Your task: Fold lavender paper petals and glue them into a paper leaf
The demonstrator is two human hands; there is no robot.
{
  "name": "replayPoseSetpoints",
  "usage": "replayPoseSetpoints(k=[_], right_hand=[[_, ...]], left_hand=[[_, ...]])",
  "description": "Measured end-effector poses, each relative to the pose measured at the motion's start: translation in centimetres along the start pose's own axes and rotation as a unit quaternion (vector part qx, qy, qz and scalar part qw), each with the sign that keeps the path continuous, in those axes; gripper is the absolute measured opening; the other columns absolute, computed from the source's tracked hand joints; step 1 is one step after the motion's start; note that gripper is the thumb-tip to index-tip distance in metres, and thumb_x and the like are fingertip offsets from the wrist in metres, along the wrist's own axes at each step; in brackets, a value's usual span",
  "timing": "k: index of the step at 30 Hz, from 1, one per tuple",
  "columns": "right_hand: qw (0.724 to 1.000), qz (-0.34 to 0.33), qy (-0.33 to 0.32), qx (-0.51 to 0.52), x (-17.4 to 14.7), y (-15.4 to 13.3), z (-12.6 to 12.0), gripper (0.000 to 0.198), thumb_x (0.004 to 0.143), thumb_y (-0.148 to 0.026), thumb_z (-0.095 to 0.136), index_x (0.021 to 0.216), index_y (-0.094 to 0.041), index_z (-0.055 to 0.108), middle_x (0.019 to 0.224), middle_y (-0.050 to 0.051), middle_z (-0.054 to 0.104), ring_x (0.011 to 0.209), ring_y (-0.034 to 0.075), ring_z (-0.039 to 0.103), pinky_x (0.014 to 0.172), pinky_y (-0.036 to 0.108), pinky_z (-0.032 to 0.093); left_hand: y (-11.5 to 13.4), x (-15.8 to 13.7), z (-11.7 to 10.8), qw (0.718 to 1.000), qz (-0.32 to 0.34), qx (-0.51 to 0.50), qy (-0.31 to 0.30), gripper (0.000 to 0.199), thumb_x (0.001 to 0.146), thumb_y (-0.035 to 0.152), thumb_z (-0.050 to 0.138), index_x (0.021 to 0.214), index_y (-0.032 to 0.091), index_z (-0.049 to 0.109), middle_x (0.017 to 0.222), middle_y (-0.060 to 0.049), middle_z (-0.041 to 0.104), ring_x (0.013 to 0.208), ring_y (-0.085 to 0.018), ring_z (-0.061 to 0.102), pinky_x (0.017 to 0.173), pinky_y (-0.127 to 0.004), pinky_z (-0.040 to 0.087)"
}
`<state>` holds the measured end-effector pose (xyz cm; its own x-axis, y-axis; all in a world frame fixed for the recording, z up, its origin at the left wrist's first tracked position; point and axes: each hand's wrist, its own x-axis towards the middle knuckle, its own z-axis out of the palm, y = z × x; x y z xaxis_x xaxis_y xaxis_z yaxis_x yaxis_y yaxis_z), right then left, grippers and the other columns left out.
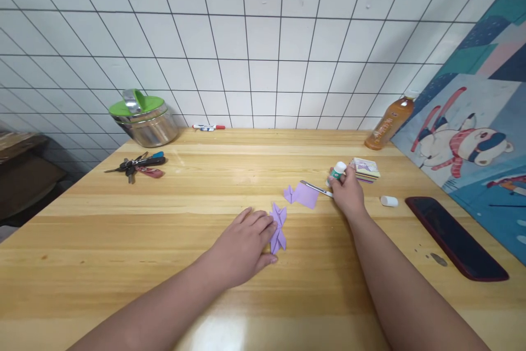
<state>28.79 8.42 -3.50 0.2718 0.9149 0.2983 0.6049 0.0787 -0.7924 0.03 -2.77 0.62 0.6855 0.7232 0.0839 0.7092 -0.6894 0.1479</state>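
Observation:
A folded purple paper (278,237) with pointed flaps lies on the table. My left hand (249,244) rests at its left side, the index fingertip on the paper and the thumb by its lower edge. Farther right, my right hand (348,195) has its fingers closed around a glue stick (336,173) with a green label, its white end up and slightly tilted. A utility knife (315,188) lies across a flat purple paper piece (306,197), its end close to my right hand. Beside that is a small folded purple piece (290,194).
Near my right hand are a stack of paper (365,169), a white cap (389,201) and a phone (454,236). A bottle (390,122) stands at back right. Keys (137,165), a green-lidded metal pot (143,118) and markers (209,127) are left and back.

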Motion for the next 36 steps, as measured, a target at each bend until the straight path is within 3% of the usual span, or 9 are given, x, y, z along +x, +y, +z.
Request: replayPoseSetpoints(k=[4, 6, 8, 13, 21, 25, 28, 32, 36], right_hand=[[0.995, 0.039, 0.032, -0.084, -0.7, -1.4, -0.4, 0.059, 0.07, -0.035, 0.059, 0.123, -0.02, 0.04, 0.114, 0.014, 0.06, 0.103, 0.029, 0.056, 0.084, 0.044, 0.042], [0.99, -0.021, 0.093, -0.106, -1.4, -2.7, -0.7, 0.072, 0.066, -0.028, 0.061, 0.131, -0.016, 0.033, 0.128, 0.017, 0.048, 0.115, 0.03, 0.046, 0.092, 0.044, 0.037], [0.976, -0.092, 0.163, -0.114, -2.4, -4.2, -0.9, 0.06, 0.069, -0.02, 0.053, 0.127, -0.016, 0.04, 0.125, 0.014, 0.05, 0.114, 0.027, 0.046, 0.093, 0.041, 0.036], [0.965, -0.153, -0.083, -0.198, -4.6, -6.9, 0.5, 0.019, 0.079, -0.029, 0.048, 0.082, -0.021, 0.064, 0.084, 0.006, 0.063, 0.083, 0.023, 0.055, 0.074, 0.033, 0.041], [0.957, -0.154, -0.138, -0.204, -4.2, -6.0, 2.8, 0.01, 0.077, -0.029, 0.057, 0.079, -0.022, 0.064, 0.084, 0.005, 0.061, 0.087, 0.021, 0.052, 0.079, 0.033, 0.038], [0.974, -0.125, -0.144, -0.121, -4.0, -6.0, 2.2, 0.011, 0.078, -0.028, 0.054, 0.075, -0.021, 0.061, 0.083, 0.003, 0.064, 0.083, 0.02, 0.056, 0.076, 0.033, 0.04], [0.981, -0.028, -0.192, 0.014, -4.5, -6.3, 1.4, 0.014, 0.08, -0.034, 0.051, 0.078, -0.021, 0.055, 0.067, -0.001, 0.063, 0.059, 0.016, 0.057, 0.058, 0.029, 0.044], [0.925, 0.09, -0.304, 0.212, -5.1, -6.7, 0.7, 0.023, 0.072, -0.039, 0.061, 0.079, -0.02, 0.049, 0.058, -0.004, 0.058, 0.049, 0.012, 0.056, 0.05, 0.025, 0.047], [0.896, 0.103, -0.334, 0.275, -5.5, -7.2, 0.6, 0.03, 0.07, -0.037, 0.066, 0.081, -0.022, 0.043, 0.06, -0.006, 0.057, 0.051, 0.01, 0.055, 0.05, 0.023, 0.047]], left_hand=[[0.0, 0.5, 0.0, 1.0, 0.005, 0.005, 0.024, 0.05, 0.081, 0.048, 0.052, 0.123, 0.02, 0.049, 0.119, -0.009, 0.055, 0.116, -0.025, 0.044, 0.103, -0.042, 0.026], [0.0, 0.7, -0.2, 1.0, 0.006, 0.0, 0.029, 0.052, 0.083, 0.051, 0.048, 0.125, 0.02, 0.048, 0.118, -0.009, 0.056, 0.115, -0.025, 0.045, 0.103, -0.044, 0.026], [-0.1, 0.8, -0.5, 0.999, 0.006, -0.015, 0.033, 0.049, 0.086, 0.049, 0.043, 0.126, 0.021, 0.047, 0.113, -0.007, 0.059, 0.111, -0.024, 0.048, 0.101, -0.043, 0.028], [-0.6, 1.2, -0.7, 0.996, -0.035, -0.044, 0.073, 0.027, 0.091, 0.03, 0.041, 0.106, 0.023, 0.062, 0.098, -0.005, 0.062, 0.097, -0.02, 0.052, 0.087, -0.036, 0.04], [-1.2, 1.8, 0.2, 0.993, -0.02, -0.082, 0.088, 0.02, 0.086, 0.031, 0.051, 0.096, 0.024, 0.067, 0.091, -0.003, 0.065, 0.091, -0.019, 0.054, 0.083, -0.035, 0.041], [-1.0, 1.9, 0.3, 0.994, 0.004, -0.086, 0.067, 0.019, 0.087, 0.029, 0.051, 0.096, 0.023, 0.066, 0.091, -0.002, 0.066, 0.092, -0.019, 0.055, 0.084, -0.035, 0.041], [-1.0, 1.8, 0.2, 0.995, 0.004, -0.083, 0.06, 0.019, 0.086, 0.03, 0.051, 0.097, 0.023, 0.065, 0.092, -0.002, 0.066, 0.093, -0.019, 0.055, 0.085, -0.036, 0.041], [-1.0, 1.6, 0.0, 0.993, 0.009, -0.102, 0.065, 0.018, 0.085, 0.029, 0.052, 0.097, 0.023, 0.065, 0.091, -0.002, 0.066, 0.093, -0.019, 0.055, 0.086, -0.036, 0.041], [-1.0, 1.7, -0.2, 0.968, -0.064, -0.187, 0.152, 0.021, 0.083, 0.034, 0.055, 0.098, 0.023, 0.064, 0.096, -0.003, 0.066, 0.093, -0.019, 0.055, 0.085, -0.036, 0.042]])
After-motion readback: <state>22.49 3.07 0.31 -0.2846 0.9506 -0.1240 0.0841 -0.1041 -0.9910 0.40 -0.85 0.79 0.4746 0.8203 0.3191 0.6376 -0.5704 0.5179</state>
